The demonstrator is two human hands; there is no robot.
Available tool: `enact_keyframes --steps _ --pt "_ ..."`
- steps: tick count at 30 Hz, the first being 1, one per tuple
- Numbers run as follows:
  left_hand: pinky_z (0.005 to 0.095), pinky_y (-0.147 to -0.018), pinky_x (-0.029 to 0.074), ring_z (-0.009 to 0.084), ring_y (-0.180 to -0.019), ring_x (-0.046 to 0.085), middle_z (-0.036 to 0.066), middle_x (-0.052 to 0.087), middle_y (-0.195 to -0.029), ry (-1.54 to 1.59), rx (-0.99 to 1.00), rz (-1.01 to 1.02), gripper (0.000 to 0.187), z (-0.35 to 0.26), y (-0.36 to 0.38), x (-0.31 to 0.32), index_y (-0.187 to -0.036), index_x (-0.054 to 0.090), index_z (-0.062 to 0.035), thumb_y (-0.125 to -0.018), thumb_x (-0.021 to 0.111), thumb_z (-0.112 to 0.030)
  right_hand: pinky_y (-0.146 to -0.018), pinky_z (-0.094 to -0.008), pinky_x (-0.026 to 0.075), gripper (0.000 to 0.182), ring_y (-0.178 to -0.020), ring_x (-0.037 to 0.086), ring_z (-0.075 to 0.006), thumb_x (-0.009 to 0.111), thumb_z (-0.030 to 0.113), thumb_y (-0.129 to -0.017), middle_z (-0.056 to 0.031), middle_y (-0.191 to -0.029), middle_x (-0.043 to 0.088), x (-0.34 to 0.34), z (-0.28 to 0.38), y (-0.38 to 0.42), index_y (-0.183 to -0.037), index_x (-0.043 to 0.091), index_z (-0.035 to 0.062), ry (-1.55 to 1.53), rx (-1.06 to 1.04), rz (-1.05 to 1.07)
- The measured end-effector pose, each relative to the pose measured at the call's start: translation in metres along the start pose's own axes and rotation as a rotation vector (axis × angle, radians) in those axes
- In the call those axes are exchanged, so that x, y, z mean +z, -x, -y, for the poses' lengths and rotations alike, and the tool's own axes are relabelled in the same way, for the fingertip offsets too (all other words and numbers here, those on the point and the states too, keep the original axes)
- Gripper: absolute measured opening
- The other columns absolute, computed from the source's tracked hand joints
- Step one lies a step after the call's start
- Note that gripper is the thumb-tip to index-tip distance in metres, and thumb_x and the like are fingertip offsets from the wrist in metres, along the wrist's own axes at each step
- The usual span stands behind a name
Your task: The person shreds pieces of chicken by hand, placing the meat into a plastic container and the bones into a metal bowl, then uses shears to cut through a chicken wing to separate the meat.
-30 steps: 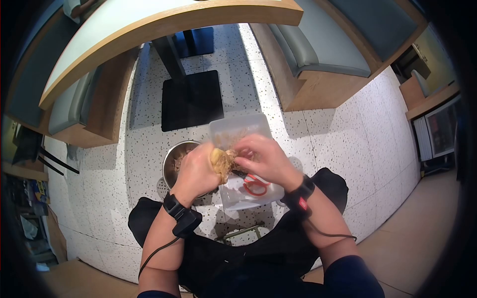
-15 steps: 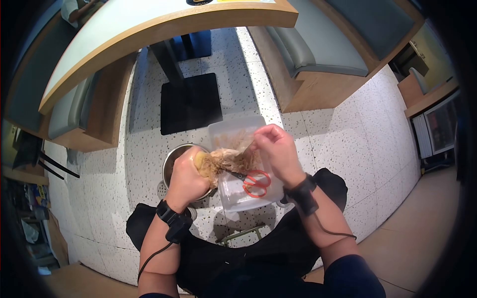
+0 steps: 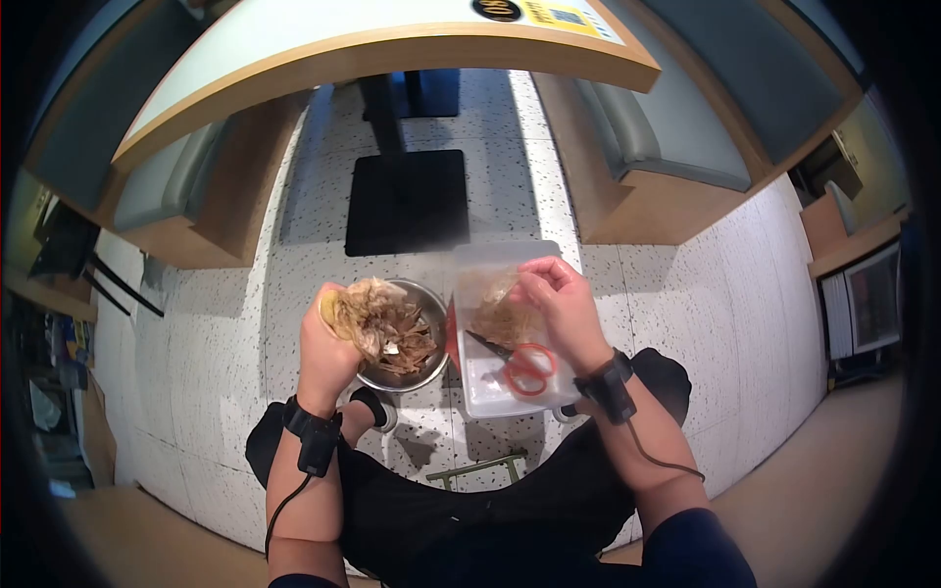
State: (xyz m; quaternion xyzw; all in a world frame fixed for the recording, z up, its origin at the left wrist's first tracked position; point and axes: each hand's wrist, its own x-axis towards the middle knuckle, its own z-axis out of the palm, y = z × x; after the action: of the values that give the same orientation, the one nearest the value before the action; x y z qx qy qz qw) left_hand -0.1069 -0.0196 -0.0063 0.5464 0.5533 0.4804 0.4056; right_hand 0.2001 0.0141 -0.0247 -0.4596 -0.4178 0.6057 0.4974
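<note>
Over the left edge of the metal bowl [image 3: 434, 312], the left hand [image 3: 327, 348] clutches a shaggy brown clump [image 3: 365, 314]; above the plastic tub [image 3: 480, 394], the right hand [image 3: 557, 302] is curled, pinching something or nothing, can't tell!

Scissors [image 3: 511, 357] obstruct tub [image 3: 483, 395]; floor [image 3: 686, 294] to right open

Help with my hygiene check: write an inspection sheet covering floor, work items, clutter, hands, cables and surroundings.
Surface: speckled tile floor.
Job's things: brown pieces in metal bowl; scissors and brown material in plastic tub beside it.
Clutter: red patch between metal bowl and plastic tub, too unclear to name.
Hands: left hand grips brownish clump, overlapping the metal bowl's left side in view; right hand at plastic tub's right side, grip unclear.
Cables: thin cable from each wristband along the forearm.
Surroundings: table and padded benches ahead.
</note>
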Motion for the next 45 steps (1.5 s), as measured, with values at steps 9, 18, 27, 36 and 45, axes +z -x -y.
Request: enact_keyframes --steps 9,18,27,36,45 --pt "0.0289 -0.090 0.055 0.0129 -0.098 0.067 0.006 0.071 -0.106 0.426 0.018 0.076 0.037 -0.002 0.001 -0.028 -0.109 0.061 -0.0017 -0.076 0.076 0.000 -0.088 -0.0281 0.057 0.058 -0.106 0.069 -0.0183 0.075 0.018 -0.094 -0.0172 -0.131 0.065 0.083 -0.030 -0.017 -0.142 0.052 -0.0038 0.272 0.051 0.237" --pt "0.0321 -0.097 0.056 0.0181 -0.107 0.069 0.012 0.068 -0.121 0.842 -0.245 0.529 0.058 -0.002 0.010 0.013 -0.128 0.057 0.0021 -0.080 0.083 -0.019 -0.099 -0.0384 0.055 0.064 -0.125 0.061 -0.0291 0.074 0.008 -0.087 -0.0147 -0.146 0.056 0.056 0.041 0.006 -0.148 0.054 0.0099 0.626 -0.663 0.593" --pt "0.0400 -0.097 0.059 0.0264 -0.110 0.071 0.018 0.068 -0.122 0.864 -0.509 0.909 0.083 0.002 0.009 0.059 -0.138 0.050 0.0075 -0.077 0.089 -0.034 -0.097 -0.0411 0.054 0.039 -0.110 0.067 -0.0320 0.071 0.009 -0.088 -0.0121 -0.124 0.070 0.015 0.042 0.021 -0.127 0.069 0.0075 0.617 -0.679 0.646" --pt "0.0433 -0.091 0.060 0.0335 -0.102 0.072 0.021 0.063 -0.130 1.122 -0.607 0.998 0.074 0.018 0.003 0.097 -0.146 0.046 0.0048 -0.086 0.081 -0.022 -0.089 -0.0358 0.056 0.032 -0.101 0.070 -0.0272 0.068 0.003 -0.089 -0.0141 -0.115 0.071 -0.016 0.047 0.017 -0.121 0.071 0.0039 0.553 -0.534 0.544" --pt "0.0513 -0.093 0.057 0.0328 -0.102 0.070 0.018 0.068 -0.118 0.940 -0.428 0.604 0.064 0.019 -0.004 0.118 -0.138 0.053 -0.0002 -0.081 0.077 -0.011 -0.086 -0.0292 0.055 0.020 -0.098 0.066 -0.0123 0.068 0.006 -0.097 -0.0071 -0.106 0.068 -0.021 0.040 0.032 -0.116 0.063 -0.0007 0.278 0.085 0.253"
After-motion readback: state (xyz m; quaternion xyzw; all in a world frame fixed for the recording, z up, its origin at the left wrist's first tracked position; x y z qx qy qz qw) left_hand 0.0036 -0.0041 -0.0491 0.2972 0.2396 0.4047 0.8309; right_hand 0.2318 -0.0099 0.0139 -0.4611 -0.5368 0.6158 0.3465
